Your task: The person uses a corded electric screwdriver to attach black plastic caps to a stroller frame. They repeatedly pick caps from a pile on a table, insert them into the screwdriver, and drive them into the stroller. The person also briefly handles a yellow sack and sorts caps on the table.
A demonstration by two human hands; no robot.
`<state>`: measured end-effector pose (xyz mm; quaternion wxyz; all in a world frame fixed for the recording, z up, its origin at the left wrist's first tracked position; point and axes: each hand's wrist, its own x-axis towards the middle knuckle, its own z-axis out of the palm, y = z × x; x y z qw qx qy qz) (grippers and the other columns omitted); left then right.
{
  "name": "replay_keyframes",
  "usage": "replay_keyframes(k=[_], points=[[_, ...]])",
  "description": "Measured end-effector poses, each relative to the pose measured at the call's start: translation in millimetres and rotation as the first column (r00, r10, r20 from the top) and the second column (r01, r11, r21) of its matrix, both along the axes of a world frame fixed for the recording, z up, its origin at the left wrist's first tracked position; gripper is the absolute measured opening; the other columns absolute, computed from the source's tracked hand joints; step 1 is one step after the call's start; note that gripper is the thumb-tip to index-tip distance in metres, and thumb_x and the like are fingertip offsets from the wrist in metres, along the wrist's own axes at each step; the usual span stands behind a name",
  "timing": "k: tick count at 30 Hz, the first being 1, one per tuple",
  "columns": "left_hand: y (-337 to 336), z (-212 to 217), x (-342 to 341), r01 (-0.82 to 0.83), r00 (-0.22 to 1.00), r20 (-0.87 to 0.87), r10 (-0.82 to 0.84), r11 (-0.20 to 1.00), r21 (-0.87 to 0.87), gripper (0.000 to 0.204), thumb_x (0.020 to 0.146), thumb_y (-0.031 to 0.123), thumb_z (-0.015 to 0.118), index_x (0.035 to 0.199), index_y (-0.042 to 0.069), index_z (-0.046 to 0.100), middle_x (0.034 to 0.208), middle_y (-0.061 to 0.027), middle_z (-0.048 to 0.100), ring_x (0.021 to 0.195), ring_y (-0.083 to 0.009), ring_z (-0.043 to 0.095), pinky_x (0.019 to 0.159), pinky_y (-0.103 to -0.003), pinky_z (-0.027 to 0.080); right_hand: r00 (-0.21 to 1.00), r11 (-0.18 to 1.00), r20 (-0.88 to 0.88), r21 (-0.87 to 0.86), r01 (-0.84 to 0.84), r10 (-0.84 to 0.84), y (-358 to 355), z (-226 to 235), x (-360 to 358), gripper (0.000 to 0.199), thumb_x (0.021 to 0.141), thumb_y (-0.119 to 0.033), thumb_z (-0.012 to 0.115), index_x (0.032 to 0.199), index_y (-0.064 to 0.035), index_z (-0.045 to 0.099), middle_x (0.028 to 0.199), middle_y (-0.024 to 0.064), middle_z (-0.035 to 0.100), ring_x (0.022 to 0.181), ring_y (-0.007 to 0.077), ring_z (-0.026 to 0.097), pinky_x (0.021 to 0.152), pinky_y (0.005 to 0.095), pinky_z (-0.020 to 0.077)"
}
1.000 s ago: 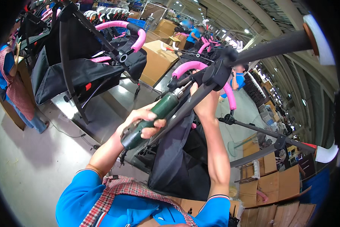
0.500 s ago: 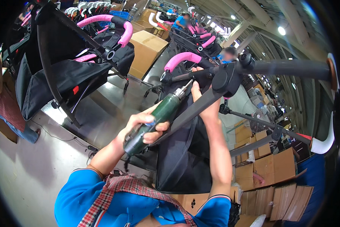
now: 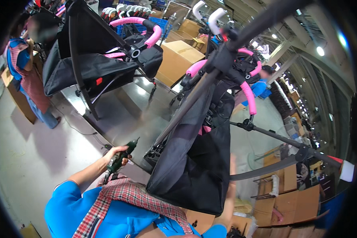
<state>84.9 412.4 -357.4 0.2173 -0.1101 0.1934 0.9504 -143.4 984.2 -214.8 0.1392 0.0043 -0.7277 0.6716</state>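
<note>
My left hand (image 3: 118, 158) is wrapped round a green electric screwdriver (image 3: 125, 156), held out low over the shiny work surface with its bit pointing up and away. In front of me stands a black stroller (image 3: 198, 166), its dark frame tube (image 3: 186, 107) slanting up to the right. Pink padding covers its bumper bar (image 3: 248, 97). My right hand (image 3: 232, 164) is at the right side of the black fabric, near the lower curved tube. Blur and the fabric obscure its fingers, so I cannot see whether it touches the frame.
Another black stroller (image 3: 103, 75) with a pink bar stands on the metal work surface (image 3: 127, 111) at the left. A person (image 3: 25, 75) works beyond it. Cardboard boxes (image 3: 182, 59) stand at the back, more (image 3: 297, 202) at lower right. A cord (image 3: 73, 129) trails at the left.
The screwdriver has come away from the frame joint, down and left in my left hand. My right hand has left the joint and dropped beside the fabric. The frame appears tilted more steeply.
</note>
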Motion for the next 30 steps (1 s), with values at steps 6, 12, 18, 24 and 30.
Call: replay_keyframes(k=[6, 12, 18, 24, 30], points=[[-2, -27, 79, -0.116, 0.970, 0.213, 0.119, 0.993, -0.028, 0.036, 0.092, 0.031, 0.064, 0.114, 0.006, 0.052, 0.089, -0.0149, 0.057, 0.061, -0.0221, 0.059, 0.053, -0.032, 0.054, 0.726, 0.701, 0.200, -0.515, -0.493, 0.658, -127, -97, -38, 0.064, 0.099, -0.055, 0.044, 0.137, -0.0036, 0.049, 0.130, 0.0088, 0.055, 0.119, 0.0249, 0.053, 0.102, 0.0357, 0.0407], [-1, -28, 91, -0.141, 0.930, 0.277, 0.243, 0.928, -0.344, 0.037, 0.089, 0.028, 0.067, 0.110, 0.000, 0.054, 0.087, -0.0186, 0.063, 0.064, -0.0233, 0.063, 0.057, -0.032, 0.055, 0.747, 0.777, 0.247, -0.038, -0.629, 0.617, -311, -131, -74, 0.074, 0.096, -0.062, 0.051, 0.136, 0.0005, 0.051, 0.127, 0.0106, 0.062, 0.116, 0.0212, 0.058, 0.098, 0.0347, 0.0474], [2, 2, 116, -0.158, 0.908, 0.171, 0.383, 0.690, -0.707, 0.051, 0.091, 0.035, 0.066, 0.134, 0.009, 0.059, 0.109, -0.0049, 0.069, 0.091, -0.0181, 0.063, 0.087, -0.034, 0.050, 0.694, 0.690, -0.120, -0.075, -0.720, 0.710, -476, -112, -45, 0.054, 0.092, -0.058, 0.061, 0.116, -0.0098, 0.056, 0.105, 0.0007, 0.058, 0.095, 0.0094, 0.056, 0.076, 0.0274, 0.0480], [-43, 63, 70, -0.003, 0.978, 0.120, 0.170, 0.585, -0.811, 0.073, 0.092, 0.034, 0.065, 0.153, 0.010, 0.034, 0.145, -0.0065, 0.048, 0.124, -0.0221, 0.049, 0.109, -0.037, 0.035, 0.584, 0.580, 0.156, 0.077, -0.811, 0.797, -576, -82, -113, 0.085, 0.085, -0.070, 0.061, 0.139, -0.0059, 0.044, 0.131, 0.0119, 0.052, 0.122, 0.0239, 0.047, 0.101, 0.0365, 0.0388], [-40, 79, 1, 0.104, 0.994, 0.051, -0.097, 0.693, -0.714, 0.085, 0.090, 0.036, 0.066, 0.157, 0.008, 0.022, 0.129, -0.0071, 0.055, 0.108, -0.0164, 0.054, 0.095, -0.032, 0.042, 0.605, 0.487, 0.101, 0.496, -0.719, 0.789, -537, -94, -178, 0.096, 0.086, -0.060, 0.066, 0.147, 0.0077, 0.035, 0.151, 0.0263, 0.038, 0.141, 0.0331, 0.039, 0.116, 0.0406, 0.0311]])
